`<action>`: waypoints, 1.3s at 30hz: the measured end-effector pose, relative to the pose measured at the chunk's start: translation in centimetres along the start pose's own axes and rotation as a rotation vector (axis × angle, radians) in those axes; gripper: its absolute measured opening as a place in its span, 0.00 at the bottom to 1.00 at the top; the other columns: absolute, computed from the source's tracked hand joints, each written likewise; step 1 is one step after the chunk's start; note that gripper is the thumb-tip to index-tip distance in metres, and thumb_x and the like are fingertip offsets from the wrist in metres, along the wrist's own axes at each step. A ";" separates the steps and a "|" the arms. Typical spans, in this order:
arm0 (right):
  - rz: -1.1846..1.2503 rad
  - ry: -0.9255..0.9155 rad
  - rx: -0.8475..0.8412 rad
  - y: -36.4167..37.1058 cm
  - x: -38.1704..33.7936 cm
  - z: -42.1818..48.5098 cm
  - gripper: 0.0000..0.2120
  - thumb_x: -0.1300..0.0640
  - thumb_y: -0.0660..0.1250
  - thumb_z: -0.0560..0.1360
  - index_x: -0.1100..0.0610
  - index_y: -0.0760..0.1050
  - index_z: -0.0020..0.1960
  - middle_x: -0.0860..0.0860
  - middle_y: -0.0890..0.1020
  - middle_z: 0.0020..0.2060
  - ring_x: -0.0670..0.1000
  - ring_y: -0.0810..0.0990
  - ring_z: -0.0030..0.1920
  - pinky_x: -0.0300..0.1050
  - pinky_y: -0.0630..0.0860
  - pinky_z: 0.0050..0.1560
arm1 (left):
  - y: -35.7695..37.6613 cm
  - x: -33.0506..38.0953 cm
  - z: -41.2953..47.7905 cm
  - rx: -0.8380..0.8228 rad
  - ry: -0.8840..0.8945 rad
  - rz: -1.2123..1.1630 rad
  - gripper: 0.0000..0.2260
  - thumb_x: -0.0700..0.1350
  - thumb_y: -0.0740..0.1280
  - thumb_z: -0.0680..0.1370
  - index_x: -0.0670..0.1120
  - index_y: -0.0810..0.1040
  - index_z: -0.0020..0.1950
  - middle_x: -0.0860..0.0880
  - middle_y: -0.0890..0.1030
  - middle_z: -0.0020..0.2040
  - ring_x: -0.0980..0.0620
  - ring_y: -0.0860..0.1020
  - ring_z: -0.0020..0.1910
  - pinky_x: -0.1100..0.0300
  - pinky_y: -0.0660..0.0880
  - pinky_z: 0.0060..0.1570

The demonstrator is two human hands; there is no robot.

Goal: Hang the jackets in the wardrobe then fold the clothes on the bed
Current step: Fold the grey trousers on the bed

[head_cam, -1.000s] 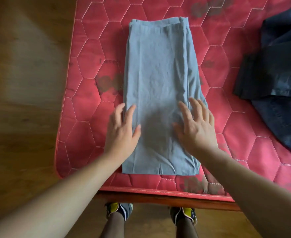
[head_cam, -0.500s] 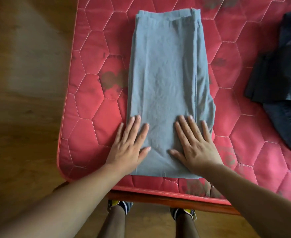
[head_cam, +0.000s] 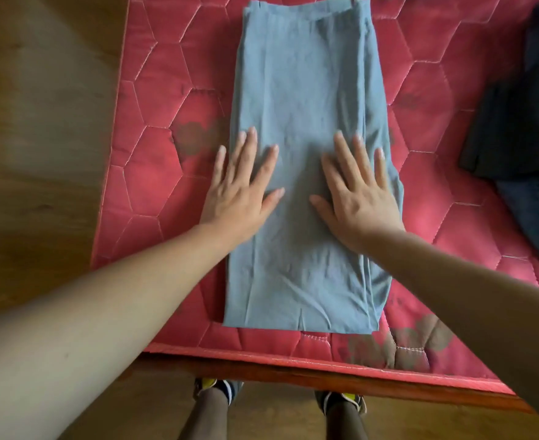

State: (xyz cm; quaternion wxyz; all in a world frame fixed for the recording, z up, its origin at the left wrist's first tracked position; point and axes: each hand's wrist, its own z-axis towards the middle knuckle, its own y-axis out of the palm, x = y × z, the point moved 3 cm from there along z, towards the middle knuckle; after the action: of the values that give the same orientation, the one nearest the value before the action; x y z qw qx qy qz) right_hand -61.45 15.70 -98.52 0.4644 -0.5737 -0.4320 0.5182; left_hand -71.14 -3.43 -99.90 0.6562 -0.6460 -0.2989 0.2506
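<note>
Cloth (head_cam: 303,100) (grey-blue, creased) lies folded long under both flat hands.

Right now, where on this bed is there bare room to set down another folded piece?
Two bare patches of red mattress: the strip between the folded grey cloth and the mattress's left edge, and the patch between that cloth and the dark clothes on the right. The middle is taken by the grey cloth, the far right by the dark clothes.
</note>
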 end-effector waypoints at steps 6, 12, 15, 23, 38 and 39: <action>-0.111 0.135 -0.153 1.2 1.0 4.5 0.37 0.35 0.43 0.81 0.54 0.46 0.84 0.55 0.45 0.83 0.58 0.39 0.82 0.63 0.38 0.80 | 0.8 -0.5 3.3 -0.030 -0.036 -0.019 0.32 0.61 0.54 0.82 0.48 0.57 0.83 0.39 0.51 0.83 0.41 0.49 0.82 0.42 0.54 0.78; -0.036 0.113 0.036 -2.7 2.7 9.4 0.30 0.39 0.55 0.80 0.56 0.69 0.74 0.61 0.64 0.77 0.63 0.61 0.78 0.64 0.59 0.74 | -1.3 -1.9 8.8 0.008 -0.031 -0.011 0.30 0.61 0.53 0.82 0.49 0.61 0.81 0.36 0.53 0.82 0.38 0.50 0.81 0.40 0.51 0.79; -0.095 0.147 -0.049 -2.0 4.3 14.3 0.36 0.36 0.49 0.83 0.59 0.53 0.82 0.59 0.45 0.83 0.59 0.42 0.82 0.63 0.43 0.80 | -1.1 -3.6 13.3 -0.027 -0.104 -0.026 0.33 0.62 0.51 0.82 0.49 0.50 0.84 0.39 0.43 0.83 0.41 0.42 0.82 0.42 0.46 0.80; 0.008 0.196 -0.108 -1.4 5.8 16.6 0.39 0.32 0.46 0.81 0.54 0.45 0.84 0.52 0.37 0.82 0.56 0.36 0.82 0.60 0.41 0.81 | -1.1 -4.2 16.1 -0.061 -0.139 -0.122 0.33 0.62 0.56 0.82 0.47 0.55 0.82 0.39 0.47 0.83 0.40 0.46 0.82 0.43 0.48 0.80; 0.077 0.167 -0.070 -2.3 7.8 21.1 0.33 0.40 0.53 0.83 0.55 0.53 0.82 0.55 0.52 0.82 0.57 0.48 0.82 0.61 0.51 0.80 | -3.3 -6.3 21.8 -0.077 -0.118 -0.172 0.27 0.58 0.61 0.81 0.50 0.63 0.78 0.44 0.63 0.76 0.43 0.58 0.77 0.42 0.63 0.73; 0.086 0.154 -0.011 -3.1 8.0 21.2 0.30 0.44 0.58 0.82 0.56 0.60 0.80 0.56 0.60 0.80 0.60 0.56 0.79 0.62 0.58 0.77 | -4.2 -7.0 22.3 -0.046 -0.125 -0.176 0.23 0.54 0.63 0.80 0.50 0.68 0.75 0.45 0.69 0.72 0.42 0.64 0.72 0.42 0.67 0.68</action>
State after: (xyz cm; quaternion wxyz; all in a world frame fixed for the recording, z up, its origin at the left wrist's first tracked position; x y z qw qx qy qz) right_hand -81.89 25.95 -97.74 0.4701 -0.6325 -0.3730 0.4897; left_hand -92.22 7.01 -96.51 0.6409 -0.6151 -0.4005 0.2248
